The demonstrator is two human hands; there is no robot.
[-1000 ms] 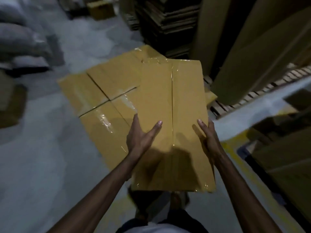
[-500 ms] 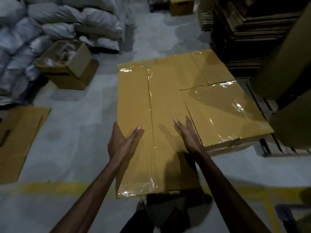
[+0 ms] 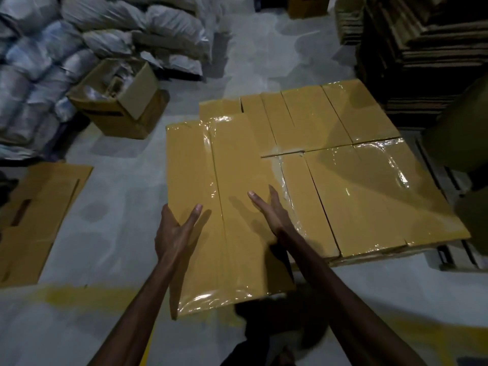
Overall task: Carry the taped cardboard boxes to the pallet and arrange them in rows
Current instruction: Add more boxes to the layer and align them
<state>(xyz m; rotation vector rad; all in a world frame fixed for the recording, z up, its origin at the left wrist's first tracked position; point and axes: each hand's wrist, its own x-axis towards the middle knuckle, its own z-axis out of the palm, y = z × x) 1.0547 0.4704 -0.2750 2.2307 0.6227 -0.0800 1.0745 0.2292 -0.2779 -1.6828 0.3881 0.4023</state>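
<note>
I hold a long taped cardboard box point(image 3: 237, 167) lengthwise in front of me. My left hand point(image 3: 175, 228) presses flat against its left side, thumb lying on top. My right hand point(image 3: 269, 210) presses its right side with straight fingers, thumb on top. The box's far end overlaps the left edge of the taped boxes point(image 3: 369, 194) lying in rows on the wooden pallet point(image 3: 449, 260). A back row of boxes point(image 3: 311, 114) lies behind them. The held box's near end hangs over the floor, and its underside is hidden.
An open carton point(image 3: 116, 101) with contents stands to the left, in front of piled white sacks point(image 3: 39, 62). Flattened cardboard point(image 3: 34, 207) lies on the floor at left. Stacks of flat cardboard point(image 3: 422, 48) rise behind the pallet. A yellow floor line point(image 3: 79, 294) crosses near my feet.
The view swung round, so the pallet's boxes now lie to the right of the held box. The box has come down closer to their left edge. Both hands keep the same hold.
</note>
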